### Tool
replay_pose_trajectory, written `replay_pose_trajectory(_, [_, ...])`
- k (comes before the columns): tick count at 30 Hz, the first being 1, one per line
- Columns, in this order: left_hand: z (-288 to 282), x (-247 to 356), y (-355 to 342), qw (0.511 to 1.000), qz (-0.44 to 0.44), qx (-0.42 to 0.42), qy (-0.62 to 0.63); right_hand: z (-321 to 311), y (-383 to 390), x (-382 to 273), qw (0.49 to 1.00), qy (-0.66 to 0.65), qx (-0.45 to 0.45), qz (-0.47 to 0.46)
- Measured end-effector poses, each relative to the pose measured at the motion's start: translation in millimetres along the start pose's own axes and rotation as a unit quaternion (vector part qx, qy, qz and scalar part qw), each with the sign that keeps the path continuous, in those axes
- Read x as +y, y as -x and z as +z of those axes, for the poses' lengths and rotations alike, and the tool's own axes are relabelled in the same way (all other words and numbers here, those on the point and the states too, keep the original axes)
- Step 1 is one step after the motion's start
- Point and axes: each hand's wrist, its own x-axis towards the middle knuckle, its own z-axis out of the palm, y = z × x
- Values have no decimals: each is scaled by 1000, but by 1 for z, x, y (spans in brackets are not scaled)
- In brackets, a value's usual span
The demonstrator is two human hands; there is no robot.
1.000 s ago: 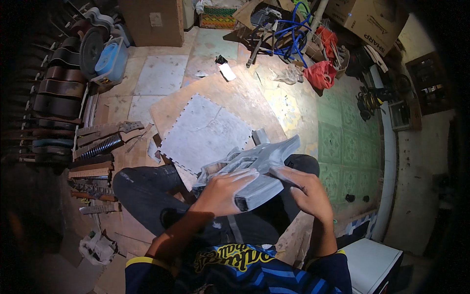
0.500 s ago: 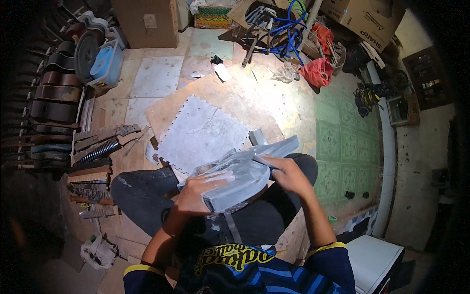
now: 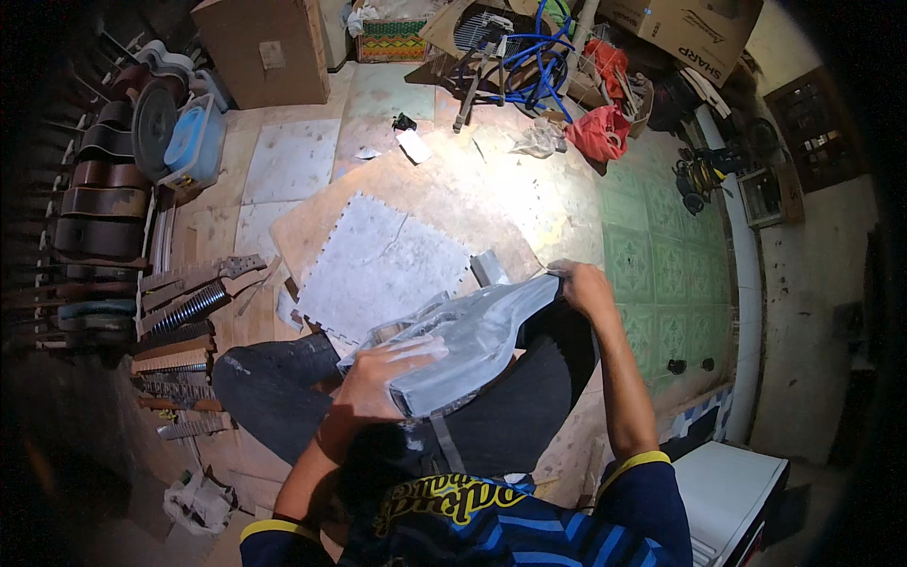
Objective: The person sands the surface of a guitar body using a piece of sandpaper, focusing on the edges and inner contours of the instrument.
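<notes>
I see the pale mat (image 3: pixel 378 260) lying open beyond the left hand (image 3: pixel 383 378), a grey block (image 3: pixel 488 267) just off its right corner. Green tiles (image 3: pixel 661 255) run free right of the right hand (image 3: pixel 586 288), but the grey carved piece (image 3: pixel 487 340) bars the gap between them.

Guitars (image 3: pixel 102 203) in a row along L side, blk & brn mostly. Nxt to them, rnd gray disc (image 3: pixel 154 128) & lt-blue tub (image 3: pixel 186 137) in clear bin (image 3: pixel 196 174). Top L: brn cardboard box (image 3: pixel 260 66). Top R: tangled blue cable (image 3: pixel 557 54), red bag (image 3: pixel 598 135) nr it. R: grn patterned tiles (image 3: pixel 652 241). Low R: wht cabinet (image 3: pixel 727 501).
</notes>
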Motion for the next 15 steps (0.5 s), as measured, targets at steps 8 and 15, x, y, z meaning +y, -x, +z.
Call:
replay_pose_trajectory(8, [-4,-6,7,999,-30,35,23,14,-2,16,985,-133,7,-110])
replay_pose_trajectory(15, [-5,-12,9,999,-27,38,-13,34,44,-60,954,-207,13,-217])
